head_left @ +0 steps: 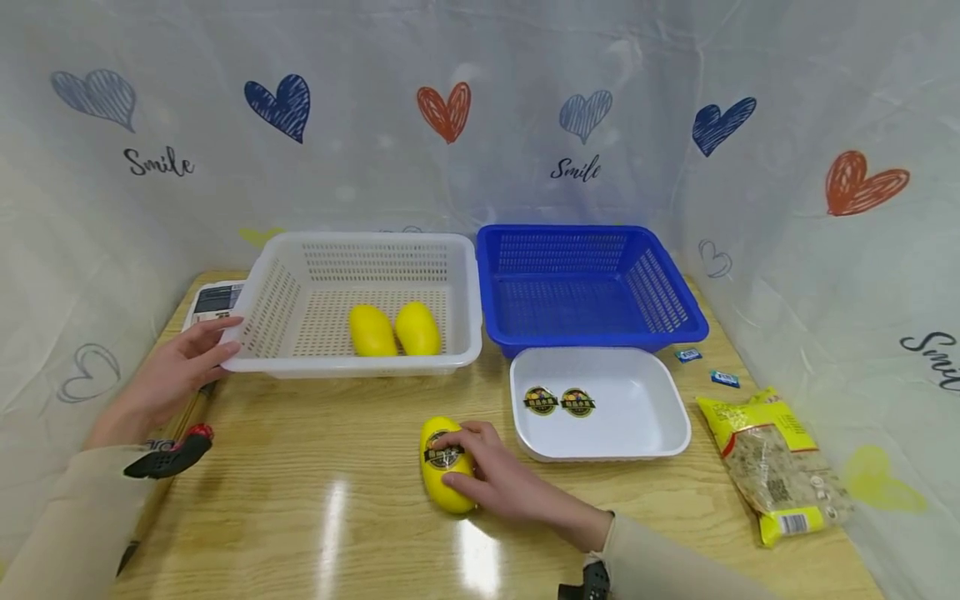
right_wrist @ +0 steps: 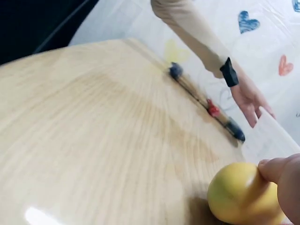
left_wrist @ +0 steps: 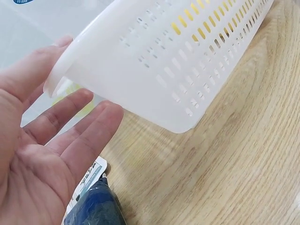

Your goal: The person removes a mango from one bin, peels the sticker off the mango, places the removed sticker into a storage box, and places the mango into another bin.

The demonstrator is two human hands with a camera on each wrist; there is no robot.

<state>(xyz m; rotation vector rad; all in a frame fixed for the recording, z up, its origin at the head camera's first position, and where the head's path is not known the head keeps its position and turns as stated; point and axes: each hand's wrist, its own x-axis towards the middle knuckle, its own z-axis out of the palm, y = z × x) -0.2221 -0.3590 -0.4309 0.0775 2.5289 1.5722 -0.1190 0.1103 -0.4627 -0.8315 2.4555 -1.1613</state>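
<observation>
My right hand (head_left: 487,477) lies over a yellow mango (head_left: 444,493) on the wooden table, fingers curled round it, fingertips by its round dark sticker (head_left: 443,456). The right wrist view shows the mango (right_wrist: 234,194) with my thumb (right_wrist: 281,171) pressing on it. Fingers straight, my left hand (head_left: 176,367) touches the left front corner of a white slotted basket (head_left: 360,242). Two more yellow mangoes (head_left: 372,331) (head_left: 417,328) lie inside it. In the left wrist view the open palm (left_wrist: 47,140) sits against the basket's corner (left_wrist: 164,61).
An empty blue basket (head_left: 570,231) stands to the right of the white one. In front of it, a white tray (head_left: 637,417) holds two round stickers (head_left: 540,401). A yellow snack bag (head_left: 776,462) and two small blue wrappers (head_left: 724,379) lie at the right. A pen (right_wrist: 206,105) lies along the left edge.
</observation>
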